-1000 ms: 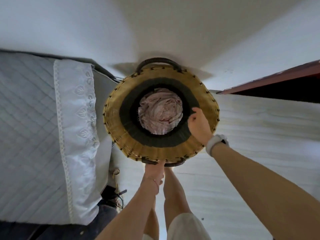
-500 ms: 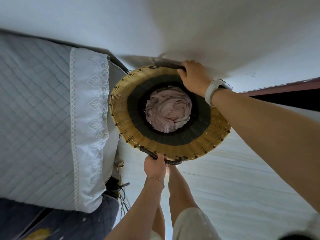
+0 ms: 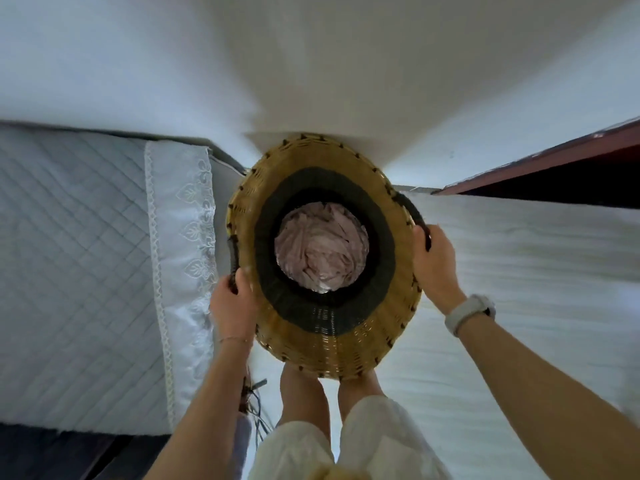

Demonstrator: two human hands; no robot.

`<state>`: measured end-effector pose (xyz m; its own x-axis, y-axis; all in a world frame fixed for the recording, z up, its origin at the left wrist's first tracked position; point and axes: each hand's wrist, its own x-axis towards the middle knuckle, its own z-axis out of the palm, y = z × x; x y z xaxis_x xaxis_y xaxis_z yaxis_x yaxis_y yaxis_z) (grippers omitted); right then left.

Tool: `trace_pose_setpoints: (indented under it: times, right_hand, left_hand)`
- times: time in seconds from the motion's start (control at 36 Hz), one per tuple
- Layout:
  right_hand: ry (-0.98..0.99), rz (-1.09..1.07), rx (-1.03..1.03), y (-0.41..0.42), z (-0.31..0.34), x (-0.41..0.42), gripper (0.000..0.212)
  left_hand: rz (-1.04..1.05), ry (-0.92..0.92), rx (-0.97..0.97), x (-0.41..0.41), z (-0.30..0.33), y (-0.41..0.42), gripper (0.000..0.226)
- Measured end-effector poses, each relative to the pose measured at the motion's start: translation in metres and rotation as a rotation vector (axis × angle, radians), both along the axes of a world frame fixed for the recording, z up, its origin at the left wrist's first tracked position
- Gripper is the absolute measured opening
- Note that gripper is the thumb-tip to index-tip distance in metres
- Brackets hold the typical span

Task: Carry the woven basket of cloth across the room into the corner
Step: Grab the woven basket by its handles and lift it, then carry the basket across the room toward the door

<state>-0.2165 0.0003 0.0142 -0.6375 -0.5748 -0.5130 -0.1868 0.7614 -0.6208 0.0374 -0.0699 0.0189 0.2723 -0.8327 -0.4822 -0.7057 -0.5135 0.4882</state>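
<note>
The woven basket (image 3: 329, 327), with pink cloth (image 3: 322, 252) bunched inside, sits against the wall corner beside the bed (image 3: 86, 271). The left hand (image 3: 233, 303) and right hand (image 3: 434, 265) each have a grip closed around 1 dark handle.

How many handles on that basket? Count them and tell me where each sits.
2. One dark handle is on the woven basket's left rim, gripped by the left hand; the other is on the right rim, gripped by the right hand.

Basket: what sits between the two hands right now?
In the head view, the woven basket with pink cloth fills the stretch; the left hand and right hand each grip a dark side handle.
</note>
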Motion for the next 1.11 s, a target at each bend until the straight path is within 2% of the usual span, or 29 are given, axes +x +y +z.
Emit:
trace_pose_setpoints:
  times: [0.14, 0.28, 0.39, 0.5, 0.58, 0.67, 0.92, 0.97, 1.11]
  right_hand:
    - [-0.004, -0.313, 0.028, 0.06, 0.042, 0.019, 0.024]
    - [-0.028, -0.469, 0.12, 0.117, 0.072, 0.054, 0.026]
    - [-0.017, -0.698, 0.159, 0.155, 0.087, 0.084, 0.028]
    - [-0.026, -1.001, 0.143, 0.188, 0.098, 0.112, 0.029]
    - [-0.034, -1.184, 0.115, 0.211, 0.106, 0.139, 0.029]
    - [-0.022, -1.348, 0.059, 0.235, 0.116, 0.162, 0.029]
    - [0.048, -1.746, -0.019, 0.321, 0.131, 0.234, 0.035]
    - [0.06, -1.891, -0.037, 0.36, 0.136, 0.265, 0.035]
    - [0.05, -2.015, -0.044, 0.404, 0.14, 0.304, 0.036]
  left_hand:
    - [-0.183, 0.022, -0.058, -0.014, 0.041, -0.005, 0.04]
    - [-0.359, 0.037, -0.033, -0.031, 0.061, -0.008, 0.043]
    - [-0.583, 0.072, -0.007, -0.045, 0.066, -0.012, 0.044]
    - [-0.896, 0.099, -0.012, -0.075, 0.077, 0.002, 0.037]
    - [-1.051, 0.149, -0.038, -0.093, 0.079, 0.019, 0.04]
    - [-1.186, 0.183, -0.078, -0.11, 0.082, 0.048, 0.042]
    - [-1.534, 0.244, 0.001, -0.133, 0.12, 0.159, 0.039]
    - [-1.663, 0.247, 0.03, -0.128, 0.127, 0.207, 0.039]
    - [-1.869, 0.237, -0.019, -0.123, 0.143, 0.274, 0.04]
